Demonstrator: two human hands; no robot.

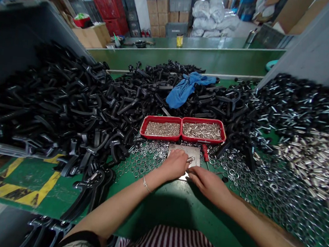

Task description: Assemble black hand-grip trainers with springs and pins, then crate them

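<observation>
My left hand point(177, 163) is closed over a metal plate point(195, 153). A small metal part with a coil spring point(190, 159) pokes out between its fingers. Close against it, my right hand point(202, 179) has its fingers pinched together near the plate's front right side. Whatever lies between those fingertips is hidden. Just right of the plate lies a screwdriver with a red handle point(205, 152). Behind the plate stand two red trays, the left tray point(161, 118) with tiny metal pieces and the right tray point(204, 120) with small metal pins.
Black curved handle-like parts point(81, 107) heap across the left and back. Metal rings point(243, 183) spread over the green table point(156, 204). At right are metal sleeves point(317, 165) and black-headed bolts point(302, 105). A blue cloth point(185, 90) lies on the back heap.
</observation>
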